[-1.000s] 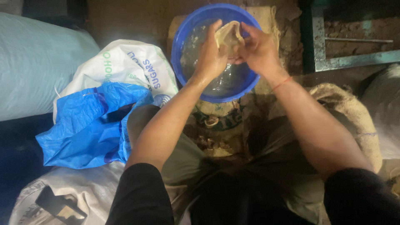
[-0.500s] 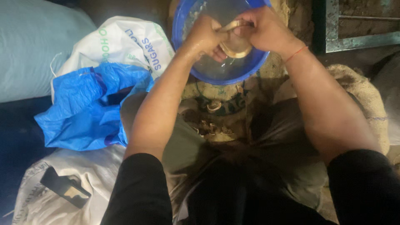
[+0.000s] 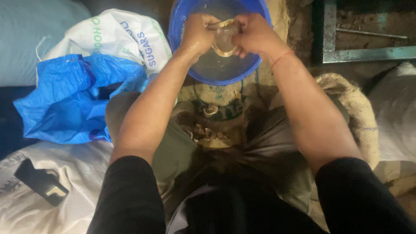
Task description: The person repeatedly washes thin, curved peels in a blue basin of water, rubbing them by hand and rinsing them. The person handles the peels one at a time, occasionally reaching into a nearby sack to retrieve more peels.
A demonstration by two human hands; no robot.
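I am pinching a pale, wet, rounded piece (image 3: 224, 40) between my left hand (image 3: 198, 34) and right hand (image 3: 255, 35), over the blue basin (image 3: 182, 56). It looks slippery and light, so I'm gripping its edges.

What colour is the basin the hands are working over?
Blue; the basin shows best in the head view, its only view.

basin (image 3: 249, 71): bright blue
held piece (image 3: 224, 41): pale tan, translucent
plastic bag (image 3: 73, 99): blue
sack (image 3: 112, 37): white, green and blue print
wrist thread (image 3: 281, 57): red
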